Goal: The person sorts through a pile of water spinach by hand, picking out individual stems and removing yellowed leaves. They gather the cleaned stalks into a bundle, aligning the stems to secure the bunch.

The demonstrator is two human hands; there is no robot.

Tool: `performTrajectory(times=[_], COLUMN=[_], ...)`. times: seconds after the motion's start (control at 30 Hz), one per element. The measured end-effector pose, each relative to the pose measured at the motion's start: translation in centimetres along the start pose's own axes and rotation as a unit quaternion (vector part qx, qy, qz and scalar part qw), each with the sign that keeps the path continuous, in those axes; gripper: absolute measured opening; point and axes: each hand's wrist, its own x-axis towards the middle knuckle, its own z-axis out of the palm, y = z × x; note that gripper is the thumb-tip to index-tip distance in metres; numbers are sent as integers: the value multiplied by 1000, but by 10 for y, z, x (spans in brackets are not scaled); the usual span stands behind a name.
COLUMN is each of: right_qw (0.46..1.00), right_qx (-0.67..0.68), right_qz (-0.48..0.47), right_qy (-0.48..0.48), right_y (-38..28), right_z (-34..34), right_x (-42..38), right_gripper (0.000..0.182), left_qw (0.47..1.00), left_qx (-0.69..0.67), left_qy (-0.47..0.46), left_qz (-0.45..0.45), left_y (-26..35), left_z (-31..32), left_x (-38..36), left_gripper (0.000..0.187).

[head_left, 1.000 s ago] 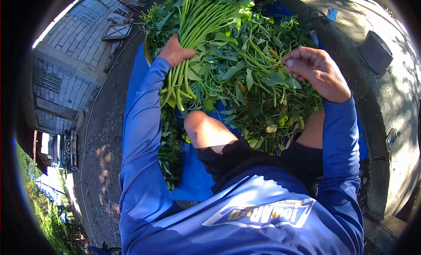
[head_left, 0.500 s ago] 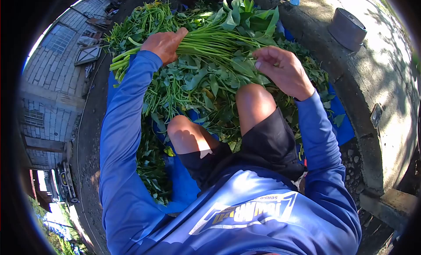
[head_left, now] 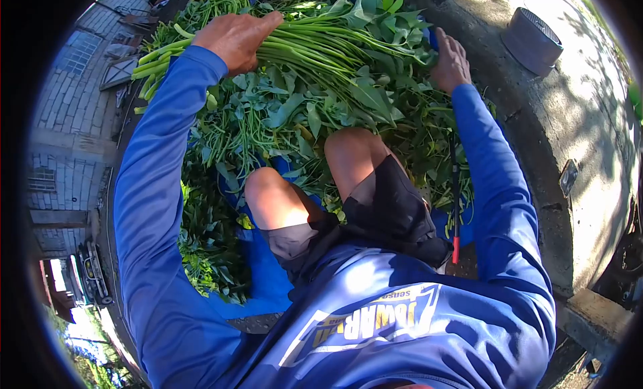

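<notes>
My left hand [head_left: 236, 42] is wrapped round a thick bundle of long green stems [head_left: 311, 49], whose cut ends point left and whose leafy tops lie to the right. My right hand [head_left: 451, 64] is at the right edge of the leaves, its fingers extended upward beside the bundle's leafy end; I see nothing held in it. Beneath the bundle a heap of leafy greens [head_left: 268, 118] spreads in front of my knees. Blue sheeting [head_left: 268, 268] shows under the heap and between my legs.
A concrete ledge [head_left: 536, 128] runs along the right, with a grey round container [head_left: 532, 42] on it. A thin dark rod with a red end [head_left: 456, 250] is beside my right knee. Darker leaves [head_left: 211, 245] lie at lower left. A block wall stands far left.
My right hand has moved up and right, and its fingers have straightened. My left hand has shifted left and slightly up with the bundle. The view has also shifted.
</notes>
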Motion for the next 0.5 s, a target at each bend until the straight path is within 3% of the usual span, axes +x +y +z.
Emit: performTrajectory(times=[0.07,0.17,0.2,0.27,0.33,0.4,0.47,0.5], right_qw=[988,955,951,870,767,700,772,813], right_qx=[32,205,195,414,623,713,628,569], right_qz=[130,64,30,-83,-84,-16,-60,-79], right_qy=[80,205,236,255,130,-9,-77,-101], right_y=[13,-27,-51,-126,-190,-229,-246,-253], right_z=[-17,-102,-127,-177,-219,-227,-183,-156], right_x=[18,29,35,34,16,8,-10,-22], right_gripper=[70,45,36,30,34,35,30,27], left_qw=[998,990,988,983,978,972,974,982], left_qx=[20,31,36,42,36,12,-33,-42], left_qy=[51,139,148,176,204,233,222,184], left_qz=[4,14,3,-13,-16,-11,-15,-13], left_y=[-6,1,13,35,64,94,125,139], left_z=[20,41,40,38,47,55,61,61], left_x=[0,2,4,4,-2,-16,-44,-61], left_gripper=[76,64,62,58,55,59,69,58])
